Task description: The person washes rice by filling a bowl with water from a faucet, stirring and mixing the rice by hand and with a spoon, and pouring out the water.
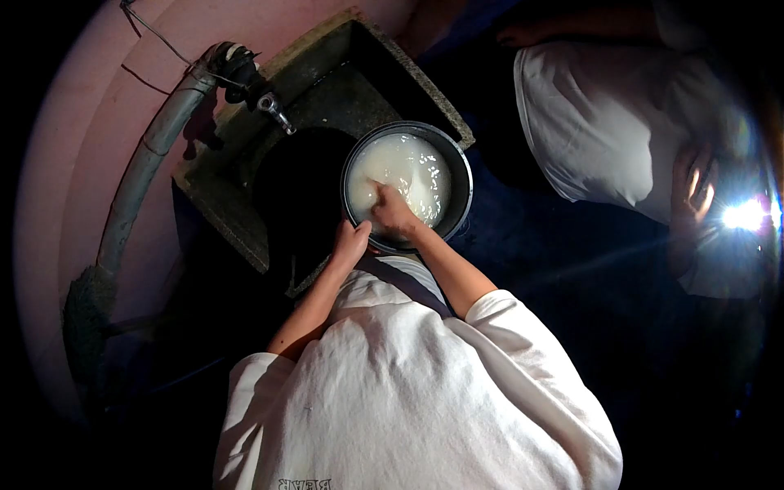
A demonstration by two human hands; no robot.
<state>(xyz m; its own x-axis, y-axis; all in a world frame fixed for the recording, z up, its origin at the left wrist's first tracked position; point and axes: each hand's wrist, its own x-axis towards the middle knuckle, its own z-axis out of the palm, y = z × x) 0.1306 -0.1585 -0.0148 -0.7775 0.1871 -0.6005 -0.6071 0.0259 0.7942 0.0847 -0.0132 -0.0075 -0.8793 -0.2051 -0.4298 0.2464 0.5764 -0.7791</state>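
Note:
A round dark pot (464,167) holds cloudy, whitish liquid (408,167) with bright glints on its surface. My left hand (352,243) grips the pot's rim at the near left side. Over the pot's near left part, my right hand (392,210) reaches in, its fingertips at or in the liquid. Whether those fingers hold anything under the surface cannot be made out.
Behind and left of the pot is a stone sink (343,90) with a metal tap (276,113) and a thick grey pipe (135,184). At the right, another person in a white shirt (584,122) has a hand (694,184) near a bright light (743,215).

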